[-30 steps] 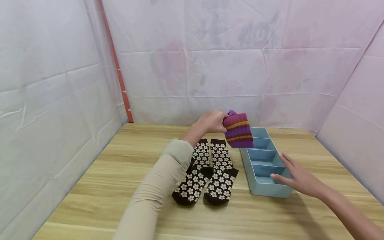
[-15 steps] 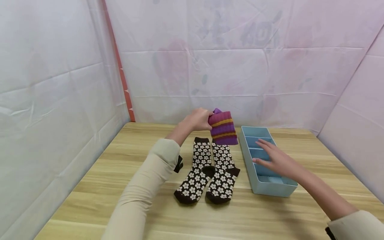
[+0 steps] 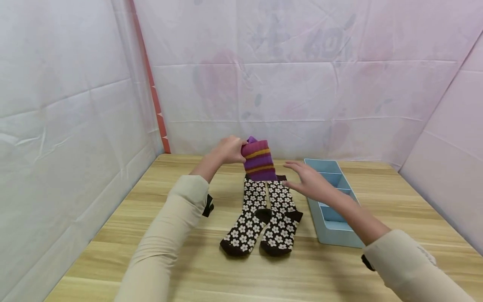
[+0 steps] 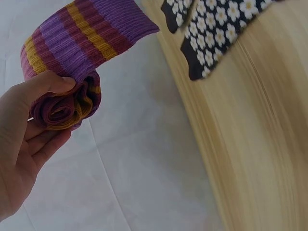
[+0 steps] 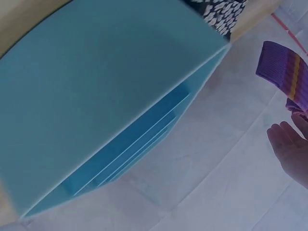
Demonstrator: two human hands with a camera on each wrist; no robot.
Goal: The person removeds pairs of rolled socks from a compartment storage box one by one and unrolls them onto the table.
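My left hand (image 3: 228, 150) grips a striped purple, maroon and mustard sock bundle (image 3: 259, 161) above the table's far part. In the left wrist view the bundle (image 4: 91, 41) is rolled at one end, pinched between thumb and fingers, with a loose flap hanging out. My right hand (image 3: 310, 181) hovers just right of the bundle, fingers extended and holding nothing; the right wrist view shows the same hand (image 5: 292, 151) apart from it. Below lie two black socks with white flowers, a left one (image 3: 245, 228) and a right one (image 3: 281, 228), flat side by side, their cuffs partly hidden by the bundle.
A light blue box (image 3: 337, 238) with several compartments stands right of the flowered socks, partly behind my right forearm. The wooden table (image 3: 151, 235) reaches to pale fabric walls (image 3: 286, 92) at the back and sides.
My left hand has carried the striped bundle leftward from beside the box to over the flowered cuffs. The right hand has left the box and moved left toward the bundle.
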